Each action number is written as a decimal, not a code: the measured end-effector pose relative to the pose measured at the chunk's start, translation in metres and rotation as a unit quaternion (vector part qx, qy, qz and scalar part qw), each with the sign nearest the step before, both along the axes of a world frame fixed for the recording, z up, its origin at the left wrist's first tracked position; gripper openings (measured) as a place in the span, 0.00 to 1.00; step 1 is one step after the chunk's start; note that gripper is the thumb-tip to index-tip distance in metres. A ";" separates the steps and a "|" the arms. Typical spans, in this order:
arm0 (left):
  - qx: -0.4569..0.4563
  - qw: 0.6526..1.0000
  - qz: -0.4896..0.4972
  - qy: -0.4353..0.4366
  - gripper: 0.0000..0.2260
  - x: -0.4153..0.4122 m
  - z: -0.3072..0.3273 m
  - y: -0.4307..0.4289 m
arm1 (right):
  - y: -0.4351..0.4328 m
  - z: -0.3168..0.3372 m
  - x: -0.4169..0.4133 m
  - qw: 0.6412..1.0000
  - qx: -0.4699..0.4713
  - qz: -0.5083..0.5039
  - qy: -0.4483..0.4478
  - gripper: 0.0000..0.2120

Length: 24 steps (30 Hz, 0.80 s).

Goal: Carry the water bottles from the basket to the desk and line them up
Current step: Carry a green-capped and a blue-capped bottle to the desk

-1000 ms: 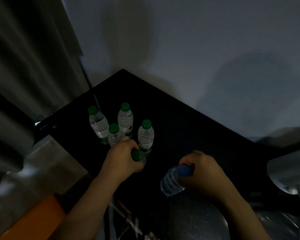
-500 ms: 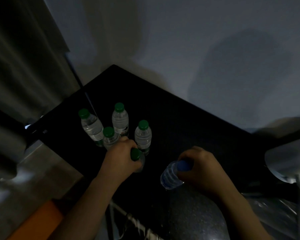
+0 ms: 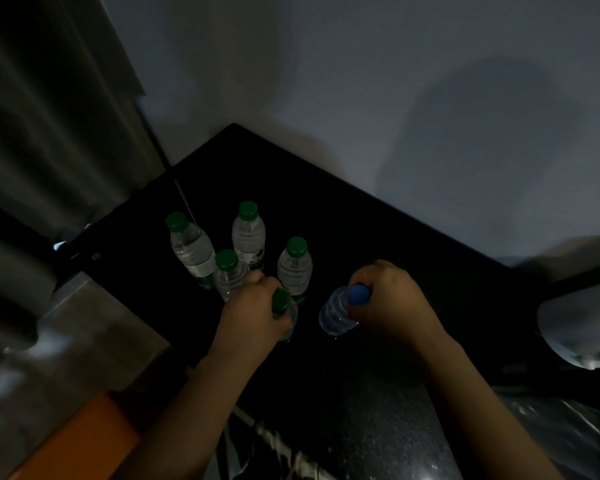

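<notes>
A: Where are the two held bottles?
B: The left hand (image 3: 253, 317) grips a green-capped bottle (image 3: 282, 304) near its cap, upright, just beside four standing bottles (image 3: 295, 268) on the dark desk (image 3: 378, 237); the right hand (image 3: 395, 303) grips a blue-capped bottle (image 3: 338, 311) at the cap, tilted, base leaning toward the left hand
A: Which is nearer the group?
B: The left; the blue one probably needs righting

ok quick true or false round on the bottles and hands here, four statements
1. The left hand grips a green-capped bottle. True.
2. The right hand holds a red-capped bottle. False: it holds a blue-capped bottle.
3. Four free bottles stand upright on the desk. True.
4. The desk is white. False: it is black.
</notes>
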<state>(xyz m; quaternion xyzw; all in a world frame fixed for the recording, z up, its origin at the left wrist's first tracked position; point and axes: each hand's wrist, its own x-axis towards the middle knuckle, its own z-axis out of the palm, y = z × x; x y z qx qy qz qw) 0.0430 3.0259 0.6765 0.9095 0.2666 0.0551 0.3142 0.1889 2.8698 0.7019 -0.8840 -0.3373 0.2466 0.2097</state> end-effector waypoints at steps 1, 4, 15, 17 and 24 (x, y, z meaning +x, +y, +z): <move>0.001 1.000 0.000 -0.002 0.07 0.000 0.000 0.000 | 0.001 -0.001 0.001 1.000 0.004 -0.001 0.000 0.14; 0.003 1.000 0.001 -0.004 0.08 0.001 0.000 0.000 | 0.003 -0.005 0.003 1.000 0.008 -0.001 -0.006 0.14; 0.006 1.000 -0.002 0.000 0.07 0.002 0.000 -0.002 | -0.001 -0.016 0.005 1.000 0.006 -0.002 -0.017 0.09; 0.004 1.000 -0.002 0.002 0.07 0.002 0.001 -0.002 | 0.000 -0.016 0.004 1.000 0.010 0.000 -0.016 0.09; -0.002 1.000 0.002 0.013 0.08 0.003 0.003 -0.001 | -0.001 -0.014 0.002 1.000 0.008 0.004 -0.024 0.12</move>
